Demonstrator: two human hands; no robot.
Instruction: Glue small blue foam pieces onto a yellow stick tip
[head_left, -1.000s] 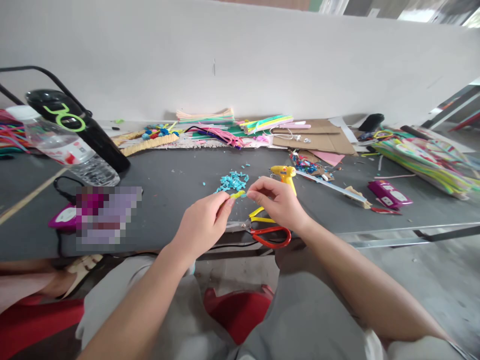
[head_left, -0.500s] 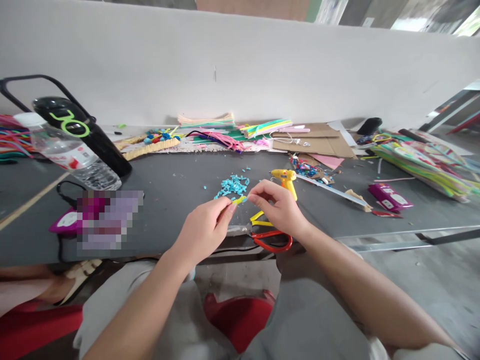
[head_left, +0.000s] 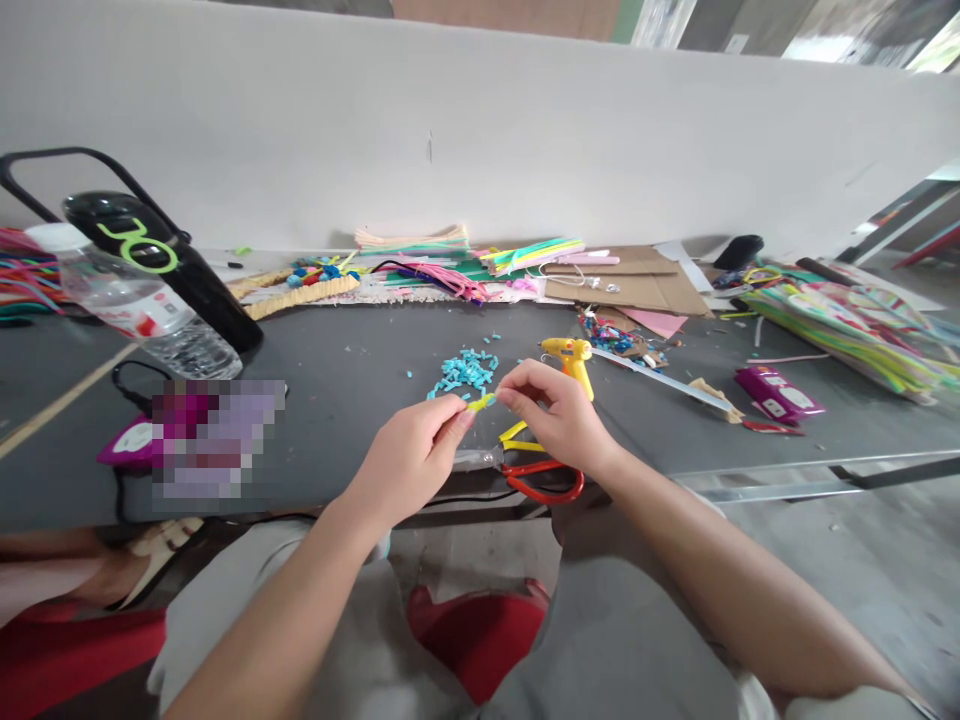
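Observation:
Between thumb and forefinger, my left hand (head_left: 416,455) pinches a short yellow strip (head_left: 478,404), fuzzy-looking like pipe cleaner. A small light-blue piece (head_left: 491,398) shows at the strip's right end. There the closed fingertips of my right hand (head_left: 551,405) grip it; part of the contact is hidden. Just behind the hands lies a pile of short blue cut pieces (head_left: 466,370). Scissors with red handles (head_left: 544,485) rest below the hands, and bent yellow strips (head_left: 514,432) beside them are partly covered by my right hand.
A yellow glue gun (head_left: 568,350) lies behind my right hand. Bundled pipe cleaners (head_left: 532,254) and cardboard (head_left: 622,285) line the wall. To the left are a water bottle (head_left: 157,310), a black flask (head_left: 202,290) and a purple box (head_left: 131,440). Another purple box (head_left: 780,393) lies right.
Very little differs. Both hands keep their hold in the same spot, with only a slight shift of the left fingertips along the yellow strip.

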